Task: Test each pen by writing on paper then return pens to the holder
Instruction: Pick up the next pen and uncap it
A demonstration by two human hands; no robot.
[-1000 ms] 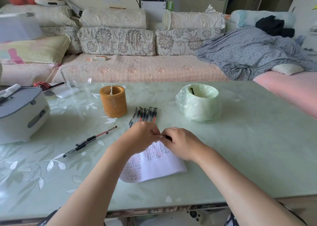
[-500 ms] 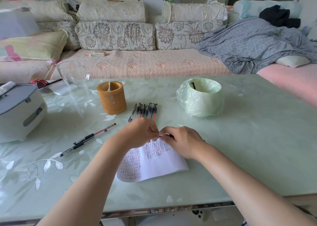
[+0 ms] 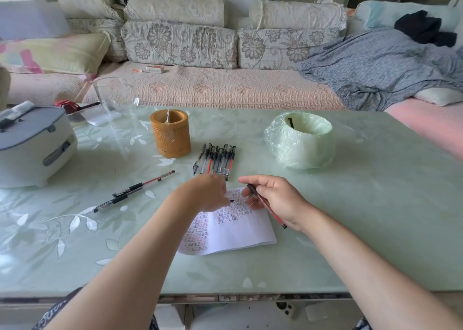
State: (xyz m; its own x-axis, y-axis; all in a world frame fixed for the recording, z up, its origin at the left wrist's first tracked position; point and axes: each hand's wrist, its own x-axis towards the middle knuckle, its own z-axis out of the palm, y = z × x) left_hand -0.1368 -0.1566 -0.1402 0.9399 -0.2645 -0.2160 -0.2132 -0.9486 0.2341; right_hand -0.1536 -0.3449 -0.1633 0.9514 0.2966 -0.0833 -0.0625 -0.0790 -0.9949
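Note:
My right hand (image 3: 278,199) grips a red pen (image 3: 281,222) with a dark grip, held slanted over the right side of the paper (image 3: 240,232). My left hand (image 3: 205,194) is blurred, with its fingers pinched on a small black pen cap (image 3: 231,201) just above the sheet. The white paper is covered with rows of small red and black marks. Several pens (image 3: 216,159) lie in a neat row beyond my hands. The orange-brown pen holder (image 3: 170,134) stands left of that row. Two more pens (image 3: 144,184) (image 3: 112,201) lie loose to the left.
A white and grey appliance (image 3: 32,149) sits at the table's left edge, with a clear glass jug (image 3: 115,99) behind it. A bin lined with a green bag (image 3: 300,141) stands at the right rear. A sofa with cushions runs behind the table.
My hands were pressed together on the pen over the paper; they have now pulled apart, the right keeping the pen and the left holding the cap. The camera has tilted down slightly.

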